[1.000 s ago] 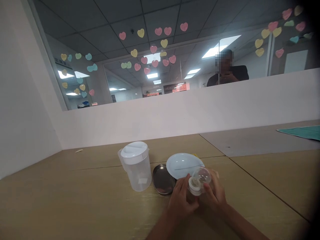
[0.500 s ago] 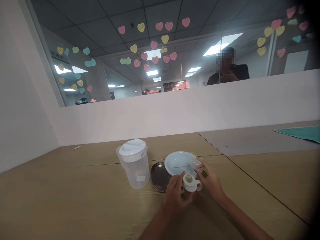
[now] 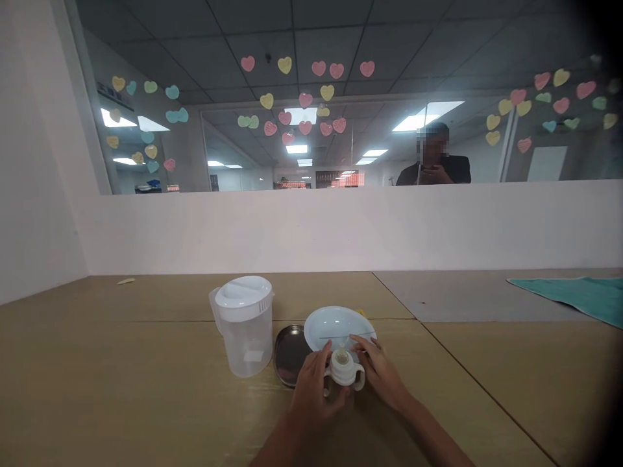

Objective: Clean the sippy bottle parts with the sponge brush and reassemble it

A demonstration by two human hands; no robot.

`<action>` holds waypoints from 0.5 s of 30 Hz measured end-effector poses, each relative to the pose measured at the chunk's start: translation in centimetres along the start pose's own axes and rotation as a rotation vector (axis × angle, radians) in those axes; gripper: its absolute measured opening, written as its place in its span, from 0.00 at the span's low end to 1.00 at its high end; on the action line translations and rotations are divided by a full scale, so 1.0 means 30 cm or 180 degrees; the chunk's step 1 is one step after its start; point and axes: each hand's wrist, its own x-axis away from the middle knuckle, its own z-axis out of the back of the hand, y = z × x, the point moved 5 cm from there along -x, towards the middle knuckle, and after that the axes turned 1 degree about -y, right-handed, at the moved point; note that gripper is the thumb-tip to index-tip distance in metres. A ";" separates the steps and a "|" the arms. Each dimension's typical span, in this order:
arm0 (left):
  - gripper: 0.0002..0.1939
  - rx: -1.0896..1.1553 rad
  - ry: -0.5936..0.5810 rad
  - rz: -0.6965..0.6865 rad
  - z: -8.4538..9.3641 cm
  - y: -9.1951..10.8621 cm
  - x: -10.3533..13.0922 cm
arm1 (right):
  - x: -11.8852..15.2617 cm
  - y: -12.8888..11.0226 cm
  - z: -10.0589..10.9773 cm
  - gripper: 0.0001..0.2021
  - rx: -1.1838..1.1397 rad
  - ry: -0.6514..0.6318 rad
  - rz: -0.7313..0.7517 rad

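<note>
Brace the bottle (image 3: 343, 375) upright with left fingers (image 3: 322, 362) curled against its side, and guide right fingers (image 3: 366, 345), half-open with any hold unclear, gently beside the rim (image 3: 342, 364).

The counter (image 3: 121, 395) meets the wall (image 3: 292, 233) at its back edge. The pitcher (image 3: 248, 340) stands left of the tray (image 3: 288, 357); the bowl (image 3: 335, 322) is just right of the tray. The bottle (image 3: 343, 371) is before the bowl. A scrap (image 3: 126, 281) lies near the back left corner, a cloth (image 3: 579, 297) toward the back edge's right end.
</note>
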 end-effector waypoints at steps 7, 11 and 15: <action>0.36 0.0073 0.0008 0.0052 0.009 0.008 0.017 | -0.001 0.001 -0.006 0.16 0.0148 -0.0290 0.0000; 0.42 0.0030 -0.0028 0.0042 0.009 0.007 0.014 | -0.004 -0.011 0.023 0.17 0.0013 -0.0107 0.0009; 0.35 -0.0113 0.0098 0.0148 0.014 0.019 0.004 | 0.010 -0.079 0.024 0.18 -0.0428 -0.0124 0.0039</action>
